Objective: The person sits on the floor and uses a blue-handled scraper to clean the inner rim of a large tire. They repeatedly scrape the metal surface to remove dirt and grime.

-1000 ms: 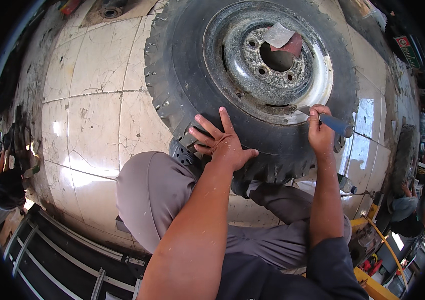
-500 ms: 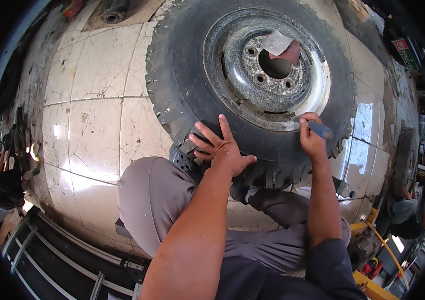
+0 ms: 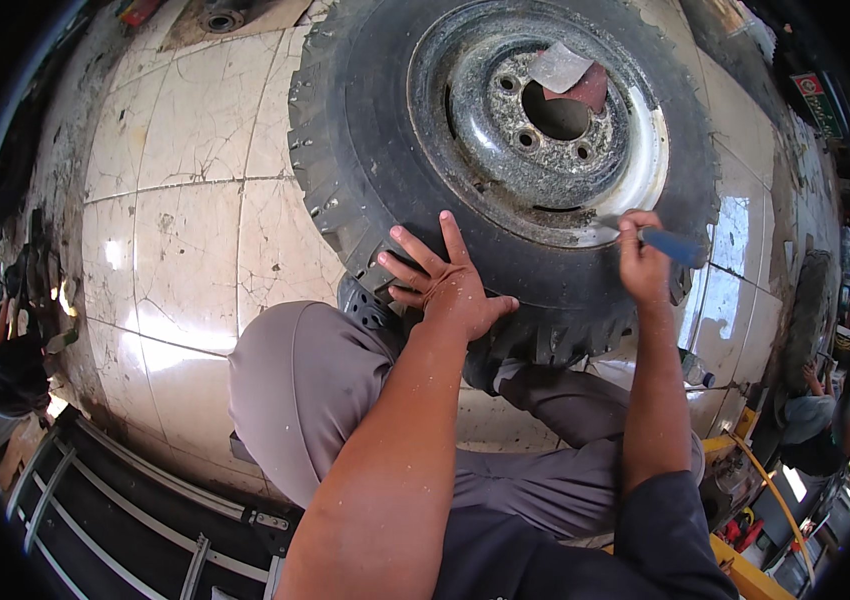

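Note:
A large black tyre (image 3: 375, 130) on a steel wheel rim (image 3: 485, 150) lies flat before me. My left hand (image 3: 455, 297) rests open on the near left sidewall, fingers spread. My right hand (image 3: 642, 258) is closed around a blue-handled tool (image 3: 675, 246); its flat greyish end meets the near right edge of the rim. Motion blur keeps me from telling whether it is a scraper or a brush. Bright white covers the rim's right side, while the rest looks grey and worn. A grey sheet (image 3: 560, 68) and a reddish-brown sheet (image 3: 590, 88), both like sandpaper, lie over the hub hole.
Cracked, light floor tiles (image 3: 190, 240) surround the tyre. A bottle (image 3: 695, 370) lies beside it at the right. A metal-railed black frame (image 3: 135, 500) stands at lower left, yellow metal parts (image 3: 740, 565) at lower right. Other people show at both sides.
My right hand has moved up and slightly right along the rim, and the blue handle now points further right. The left hand stays spread on the tyre.

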`<state>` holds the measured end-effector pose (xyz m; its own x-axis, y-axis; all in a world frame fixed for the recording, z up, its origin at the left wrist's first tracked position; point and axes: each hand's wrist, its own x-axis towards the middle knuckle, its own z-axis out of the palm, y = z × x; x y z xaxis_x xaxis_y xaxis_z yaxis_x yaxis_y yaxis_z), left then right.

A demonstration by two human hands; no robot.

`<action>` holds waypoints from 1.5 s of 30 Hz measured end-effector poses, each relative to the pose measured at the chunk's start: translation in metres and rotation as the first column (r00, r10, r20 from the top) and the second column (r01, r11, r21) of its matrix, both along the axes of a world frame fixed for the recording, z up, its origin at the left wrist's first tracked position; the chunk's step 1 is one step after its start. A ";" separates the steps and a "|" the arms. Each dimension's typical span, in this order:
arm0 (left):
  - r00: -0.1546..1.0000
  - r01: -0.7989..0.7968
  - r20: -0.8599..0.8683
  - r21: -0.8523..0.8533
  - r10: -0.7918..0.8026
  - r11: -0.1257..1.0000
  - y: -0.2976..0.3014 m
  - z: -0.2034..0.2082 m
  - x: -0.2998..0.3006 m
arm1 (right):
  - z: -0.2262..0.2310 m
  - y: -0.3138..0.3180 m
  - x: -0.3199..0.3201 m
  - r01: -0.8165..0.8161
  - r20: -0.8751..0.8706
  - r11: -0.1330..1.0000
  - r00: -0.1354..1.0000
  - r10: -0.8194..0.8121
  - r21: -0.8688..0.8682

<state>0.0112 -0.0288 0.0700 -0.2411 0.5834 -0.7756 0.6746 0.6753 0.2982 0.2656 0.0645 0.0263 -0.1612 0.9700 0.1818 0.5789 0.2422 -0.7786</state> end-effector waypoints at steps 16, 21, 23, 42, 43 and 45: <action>1.000 0.006 0.005 -0.040 -0.005 0.999 0.001 0.002 0.000 | 0.017 0.034 -0.013 0.158 0.243 0.967 0.964 -0.108 -0.200; 1.000 -0.008 0.021 -0.039 0.009 0.999 0.000 0.003 -0.001 | 0.043 0.042 -0.043 0.108 0.366 0.948 0.931 0.010 -0.299; 1.000 0.014 0.024 -0.064 -0.012 0.998 0.001 0.003 0.000 | 0.024 0.041 -0.040 0.028 0.367 0.981 0.929 0.044 -0.190; 1.000 -0.004 0.021 -0.021 0.004 1.000 -0.003 0.001 0.000 | 0.005 0.020 -0.043 0.169 0.236 0.950 0.966 -0.107 -0.261; 1.000 0.004 0.000 -0.040 -0.004 0.999 0.001 0.002 0.002 | 0.000 0.013 -0.044 0.173 0.202 0.961 0.971 -0.129 -0.218; 1.000 0.000 0.000 -0.043 0.000 0.999 0.001 0.003 0.002 | -0.005 0.001 -0.045 0.187 0.122 0.963 0.979 -0.166 -0.193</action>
